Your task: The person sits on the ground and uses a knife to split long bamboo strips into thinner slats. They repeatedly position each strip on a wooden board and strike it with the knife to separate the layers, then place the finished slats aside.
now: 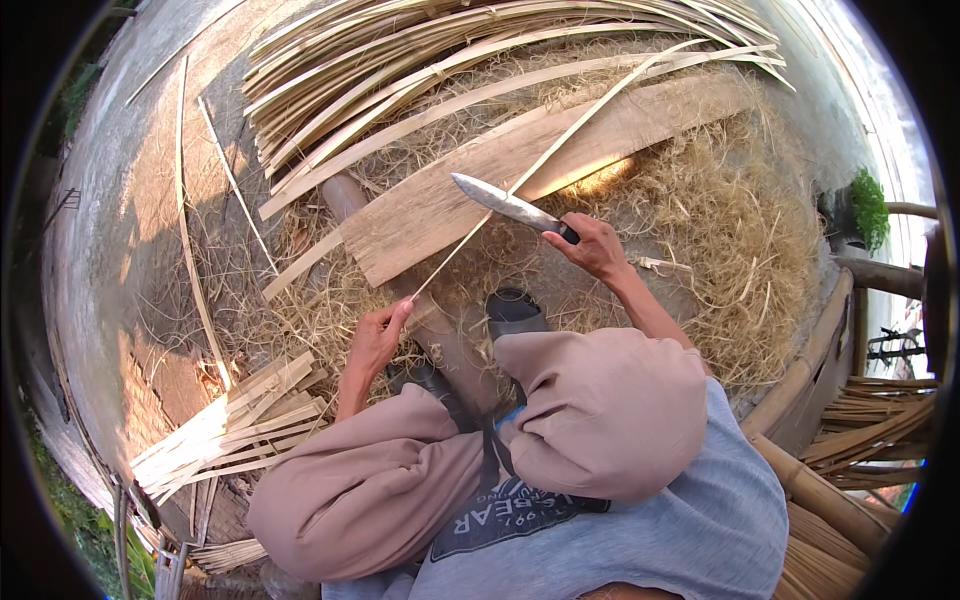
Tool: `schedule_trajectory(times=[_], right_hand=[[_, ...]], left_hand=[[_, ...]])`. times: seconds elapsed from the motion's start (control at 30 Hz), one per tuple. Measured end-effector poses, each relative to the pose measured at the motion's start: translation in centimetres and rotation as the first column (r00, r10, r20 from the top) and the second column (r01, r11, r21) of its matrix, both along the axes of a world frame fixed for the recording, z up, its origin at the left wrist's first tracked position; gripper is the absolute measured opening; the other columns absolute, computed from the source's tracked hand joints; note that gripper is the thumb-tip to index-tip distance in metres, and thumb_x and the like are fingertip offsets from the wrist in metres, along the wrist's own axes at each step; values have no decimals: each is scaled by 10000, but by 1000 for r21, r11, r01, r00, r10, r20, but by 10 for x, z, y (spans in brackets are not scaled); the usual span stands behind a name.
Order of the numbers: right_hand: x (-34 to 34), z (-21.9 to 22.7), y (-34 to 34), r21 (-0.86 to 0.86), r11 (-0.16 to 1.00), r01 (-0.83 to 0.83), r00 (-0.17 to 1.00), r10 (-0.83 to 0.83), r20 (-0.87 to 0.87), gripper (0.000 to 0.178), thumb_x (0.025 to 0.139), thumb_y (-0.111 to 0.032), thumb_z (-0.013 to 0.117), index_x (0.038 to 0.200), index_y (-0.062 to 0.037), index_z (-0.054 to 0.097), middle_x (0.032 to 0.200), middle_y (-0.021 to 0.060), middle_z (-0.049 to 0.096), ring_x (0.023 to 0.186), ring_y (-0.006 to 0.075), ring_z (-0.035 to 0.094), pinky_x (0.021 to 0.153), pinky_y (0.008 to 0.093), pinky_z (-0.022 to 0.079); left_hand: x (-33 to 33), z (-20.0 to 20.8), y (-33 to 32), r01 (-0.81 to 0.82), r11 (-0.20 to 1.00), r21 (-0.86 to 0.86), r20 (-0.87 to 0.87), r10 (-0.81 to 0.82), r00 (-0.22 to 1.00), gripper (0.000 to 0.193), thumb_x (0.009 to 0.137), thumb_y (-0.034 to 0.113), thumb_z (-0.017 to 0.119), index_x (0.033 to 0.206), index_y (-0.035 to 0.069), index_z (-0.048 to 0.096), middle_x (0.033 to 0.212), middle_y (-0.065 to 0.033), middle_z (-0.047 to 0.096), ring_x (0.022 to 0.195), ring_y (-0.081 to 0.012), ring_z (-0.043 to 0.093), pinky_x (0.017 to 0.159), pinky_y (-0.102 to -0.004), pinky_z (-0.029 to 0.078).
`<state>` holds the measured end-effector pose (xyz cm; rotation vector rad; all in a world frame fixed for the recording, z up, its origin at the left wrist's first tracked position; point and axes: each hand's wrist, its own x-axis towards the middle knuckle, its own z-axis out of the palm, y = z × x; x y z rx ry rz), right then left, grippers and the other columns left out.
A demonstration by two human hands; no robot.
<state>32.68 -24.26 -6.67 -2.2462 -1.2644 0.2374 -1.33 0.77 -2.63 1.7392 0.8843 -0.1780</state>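
Note:
A long thin bamboo strip [565,137] runs slantwise from my left hand [374,343] up to the far right. My left hand's fingers pinch its near end. In my right hand [592,245] is a knife [507,203] with a broad grey blade and a dark handle, the tip pointing left. The blade lies across the strip, and they appear to touch. Beneath both, a wide wooden board [430,222] slopes across the ground, with a round pole [343,197] partly under its left part.
A large bundle of split bamboo strips [400,75] lies at the far side. Curly shavings [725,240] cover the ground on the right. Shorter strips [235,425] are piled at the left. Bamboo poles [800,375] and more strips [880,425] stand at the right edge.

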Motion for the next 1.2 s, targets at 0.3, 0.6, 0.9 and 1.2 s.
schedule_trajectory(times=[0.3, 0.6, 0.9, 1.2], right_hand=[[72, 13, -22, -131, 860, 493, 849, -509, -144, 636, 1020, -576, 576, 746, -3, 602, 570, 91, 505, 528, 207, 481, 515, 413, 389], [3, 1, -14, -111, 953, 282, 956, -289, -49, 619, 993, -595, 604, 743, -29, 592, 637, 135, 605, 573, 269, 602, 562, 456, 471], [-32, 27, 18, -192, 961, 201, 920, -252, -301, 618, 1000, -588, 595, 765, -17, 592, 625, 137, 602, 599, 310, 632, 577, 460, 473], [69, 7, -18, -69, 690, 720, 666, -716, -209, 609, 995, -586, 604, 775, -18, 610, 640, 167, 610, 572, 351, 585, 584, 479, 456]], left_hand=[[-20, -5, -1, -34, 995, 89, 15, 33, 999, 405, 1012, 399, 670, 1270, 94, 738, 1205, -148, 758, 1063, -194, 723, 915, -323, 535], [-11, 23, -11, -11, 896, 444, -55, 40, 998, 413, 886, 416, 808, 1210, 159, 782, 1077, -122, 783, 971, -266, 756, 833, -357, 565], [-23, -4, -26, 25, 747, 665, -48, 9, 999, 360, 916, 388, 771, 1188, 152, 764, 1037, -100, 765, 919, -328, 743, 765, -419, 573], [-14, -4, -24, 7, 711, 703, 60, -70, 996, 358, 931, 364, 757, 1197, 124, 754, 1047, -104, 761, 919, -337, 735, 759, -423, 574]])
